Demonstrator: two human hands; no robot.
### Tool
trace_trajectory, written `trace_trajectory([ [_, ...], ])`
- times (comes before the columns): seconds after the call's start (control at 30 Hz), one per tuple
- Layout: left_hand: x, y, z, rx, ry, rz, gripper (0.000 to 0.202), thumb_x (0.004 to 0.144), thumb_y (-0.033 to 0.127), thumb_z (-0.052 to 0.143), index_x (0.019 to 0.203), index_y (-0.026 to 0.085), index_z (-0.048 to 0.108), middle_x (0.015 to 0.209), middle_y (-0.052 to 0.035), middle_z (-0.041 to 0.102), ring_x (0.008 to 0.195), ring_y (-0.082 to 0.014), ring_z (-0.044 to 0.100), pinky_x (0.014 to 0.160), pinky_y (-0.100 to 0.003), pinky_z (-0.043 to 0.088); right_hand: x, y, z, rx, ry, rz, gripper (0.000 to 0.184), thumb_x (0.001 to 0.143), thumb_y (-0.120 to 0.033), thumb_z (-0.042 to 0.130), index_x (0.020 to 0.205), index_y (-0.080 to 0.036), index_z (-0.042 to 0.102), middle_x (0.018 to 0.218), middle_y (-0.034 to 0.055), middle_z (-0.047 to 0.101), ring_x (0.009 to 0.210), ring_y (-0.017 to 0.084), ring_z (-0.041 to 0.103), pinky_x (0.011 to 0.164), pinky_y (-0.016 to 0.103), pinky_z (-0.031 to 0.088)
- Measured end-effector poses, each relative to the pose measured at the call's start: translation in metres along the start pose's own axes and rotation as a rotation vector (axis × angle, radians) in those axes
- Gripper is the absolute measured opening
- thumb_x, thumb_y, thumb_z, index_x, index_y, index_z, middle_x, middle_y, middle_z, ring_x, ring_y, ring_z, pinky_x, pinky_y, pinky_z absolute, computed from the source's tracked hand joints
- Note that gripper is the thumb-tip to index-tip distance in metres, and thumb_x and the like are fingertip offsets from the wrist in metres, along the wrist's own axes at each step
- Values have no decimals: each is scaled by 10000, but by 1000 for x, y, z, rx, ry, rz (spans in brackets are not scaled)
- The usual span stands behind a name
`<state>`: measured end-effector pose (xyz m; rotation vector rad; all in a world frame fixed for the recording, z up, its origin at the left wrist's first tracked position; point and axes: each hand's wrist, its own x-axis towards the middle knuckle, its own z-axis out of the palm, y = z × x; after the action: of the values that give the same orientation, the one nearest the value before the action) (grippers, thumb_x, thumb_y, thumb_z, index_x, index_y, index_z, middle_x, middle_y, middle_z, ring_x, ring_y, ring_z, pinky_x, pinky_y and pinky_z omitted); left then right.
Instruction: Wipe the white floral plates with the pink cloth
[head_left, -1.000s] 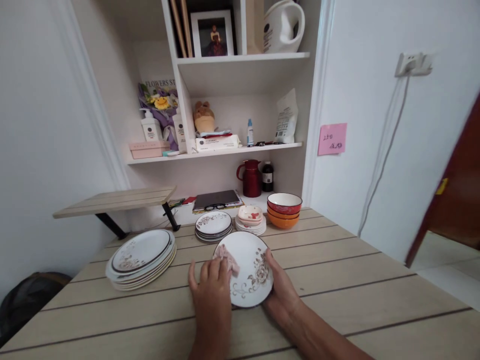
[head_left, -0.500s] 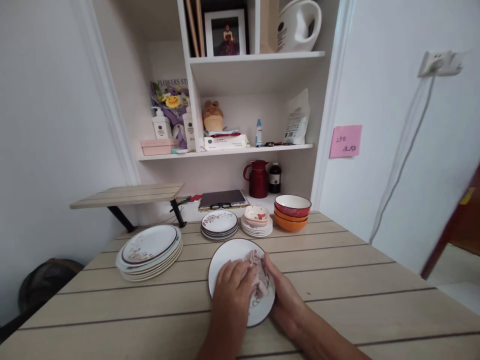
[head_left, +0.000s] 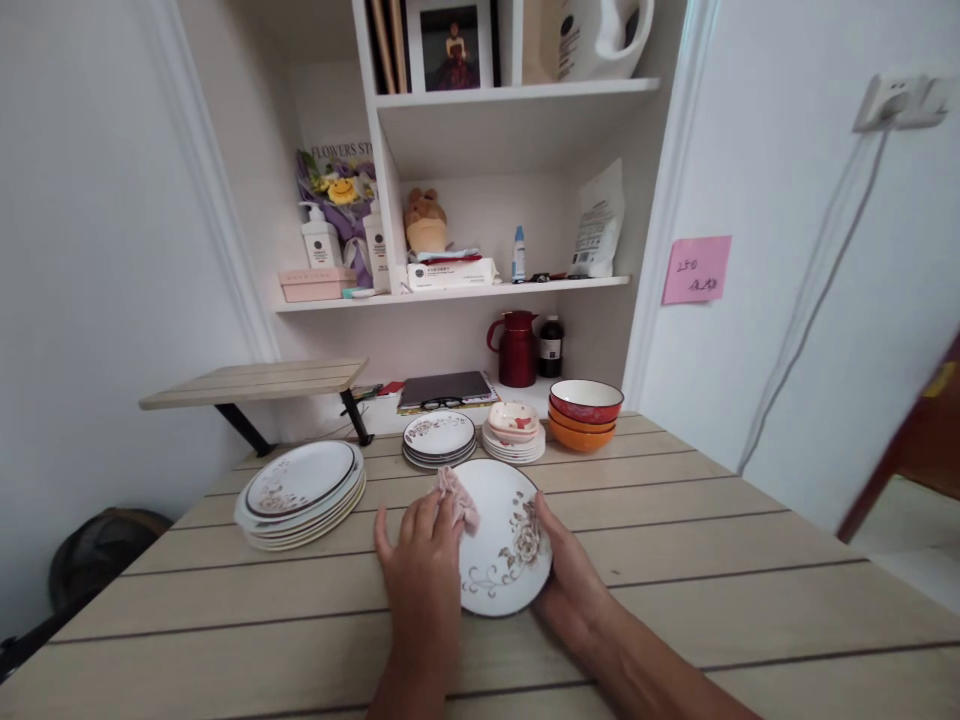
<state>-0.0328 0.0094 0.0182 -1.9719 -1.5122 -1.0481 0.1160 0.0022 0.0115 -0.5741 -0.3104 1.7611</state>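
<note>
A white plate [head_left: 504, 560] with a brown flower pattern and a dark rim lies on the wooden table [head_left: 675, 560] in front of me. My left hand [head_left: 421, 560] presses a small pink cloth [head_left: 459, 497] against the plate's upper left part, fingers closed over the cloth. My right hand [head_left: 571, 575] cups the plate's right edge and holds it steady.
A stack of large plates [head_left: 300, 492] sits at the left. Behind my plate stand a stack of small plates [head_left: 439, 439], a stack of little dishes [head_left: 513, 432] and stacked red and orange bowls [head_left: 585, 413]. Shelves [head_left: 465, 290] with bottles and a red jug [head_left: 516, 348] rise behind.
My left hand has carried the cloth from the plate's right side across to its upper left, uncovering the flower pattern. My right hand has stayed on the rim.
</note>
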Motion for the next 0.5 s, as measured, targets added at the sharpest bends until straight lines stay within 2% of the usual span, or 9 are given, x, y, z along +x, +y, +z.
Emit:
trace_trajectory([
  [0.17, -7, 8, 8, -9, -10, 80, 214, 873, 217, 562, 1071, 235, 641, 1074, -33, 695, 979, -211, 616, 1044, -546, 280, 5, -10, -4, 56, 37, -104, 477, 890, -481, 498, 1221, -151, 594, 1107, 98, 710, 1051, 238, 649, 950, 419, 467],
  [0.3, -16, 15, 16, -30, 14, 213, 263, 837, 173, 600, 1096, 209, 632, 1070, -41, 688, 985, -215, 605, 989, -475, 388, 7, -18, -8, 79, 49, -164, 484, 889, -483, 497, 1225, -147, 591, 1122, 100, 704, 1063, 244, 641, 932, 416, 480],
  [0.5, -22, 20, 23, -160, -10, 296, 310, 799, 131, 626, 1101, 200, 630, 1038, -39, 679, 967, -203, 604, 880, -379, 507, 4, -20, -8, 62, 36, -132, 470, 881, -485, 513, 1199, -151, 604, 1097, 102, 713, 1022, 244, 657, 905, 407, 491],
])
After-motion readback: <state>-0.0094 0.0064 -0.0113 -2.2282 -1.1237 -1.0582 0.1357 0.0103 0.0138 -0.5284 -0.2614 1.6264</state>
